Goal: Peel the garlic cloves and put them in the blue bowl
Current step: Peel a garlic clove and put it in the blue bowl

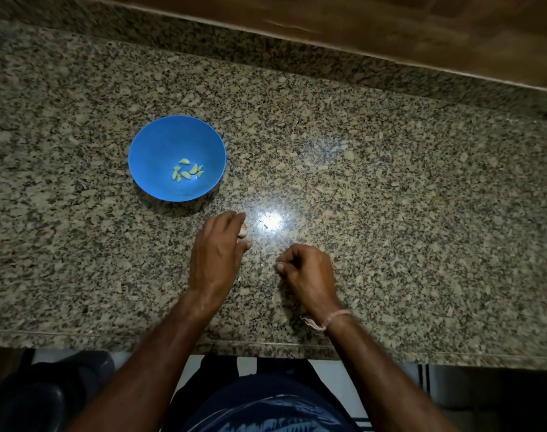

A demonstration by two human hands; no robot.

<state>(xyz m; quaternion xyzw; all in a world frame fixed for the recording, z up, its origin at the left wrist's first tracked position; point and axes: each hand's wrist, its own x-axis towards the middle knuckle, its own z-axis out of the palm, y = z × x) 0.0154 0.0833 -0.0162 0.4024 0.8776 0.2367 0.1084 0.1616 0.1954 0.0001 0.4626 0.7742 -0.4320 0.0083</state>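
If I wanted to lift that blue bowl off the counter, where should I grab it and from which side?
Probably the blue bowl is best taken at its rim, thumb inside and fingers outside, since the walls flare wide and smooth and would likely slip in a full-body grip. Come from its far-left edge: the peeled cloves lie toward the near right, and the left hand sits on that side.

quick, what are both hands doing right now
Left hand: fingers curled over a pale garlic piece on the counter.
Right hand: fingers curled in; cannot tell whether it holds anything.
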